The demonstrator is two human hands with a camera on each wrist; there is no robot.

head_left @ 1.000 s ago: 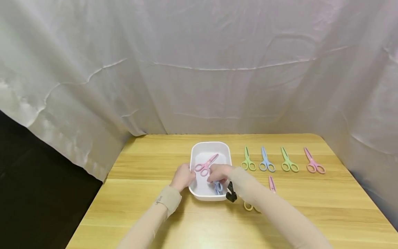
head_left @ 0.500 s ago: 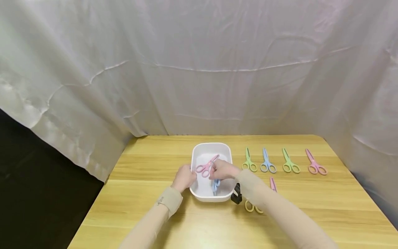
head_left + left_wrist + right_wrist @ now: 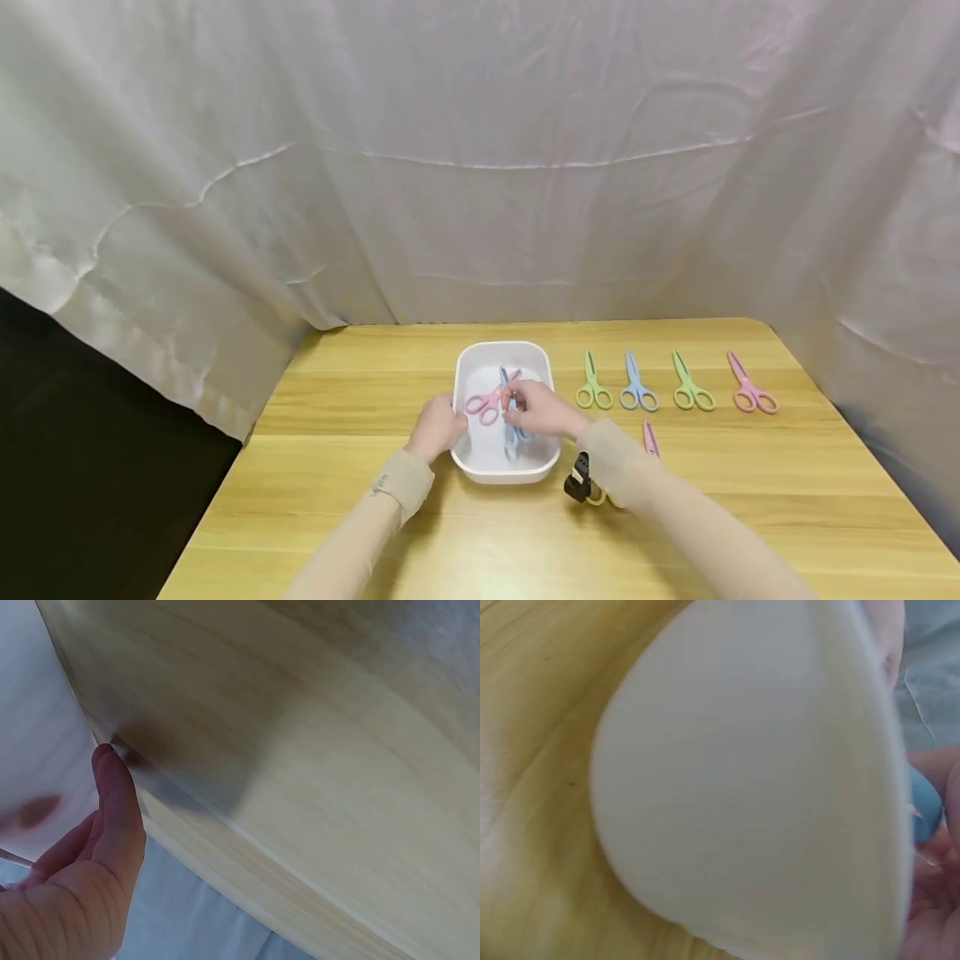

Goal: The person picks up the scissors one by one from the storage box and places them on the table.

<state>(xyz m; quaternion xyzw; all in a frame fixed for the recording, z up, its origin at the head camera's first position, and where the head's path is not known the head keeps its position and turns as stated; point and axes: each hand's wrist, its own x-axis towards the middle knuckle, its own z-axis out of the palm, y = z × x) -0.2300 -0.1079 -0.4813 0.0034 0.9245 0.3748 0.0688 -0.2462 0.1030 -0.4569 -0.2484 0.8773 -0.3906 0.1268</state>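
A white plastic tray (image 3: 506, 477) stands near the middle of the table. My left hand (image 3: 437, 429) grips its left side, with the fingers along the outer wall in the left wrist view. Inside the tray, my right hand (image 3: 542, 408) pinches a pair of blue scissors (image 3: 514, 433), whose blades point toward the back. Beside and partly beneath them lies a pair of pink scissors (image 3: 487, 404). The right wrist view shows the tray's outer wall (image 3: 742, 787) large and blurred, with a blue piece of the scissors (image 3: 924, 804) by the fingers.
Right of the tray, a back row holds green scissors (image 3: 592, 392), blue scissors (image 3: 636, 392), more green scissors (image 3: 690, 389) and pink scissors (image 3: 748, 392). Nearer, other pink scissors (image 3: 650, 437) and yellow-handled scissors (image 3: 597, 497) are partly covered by the right forearm. Grey curtains (image 3: 480, 233) hang behind the table.
My right hand has drawn slightly up and back over the tray. The blue scissors have shifted with it, so their blades now show. The left hand keeps its hold on the tray.
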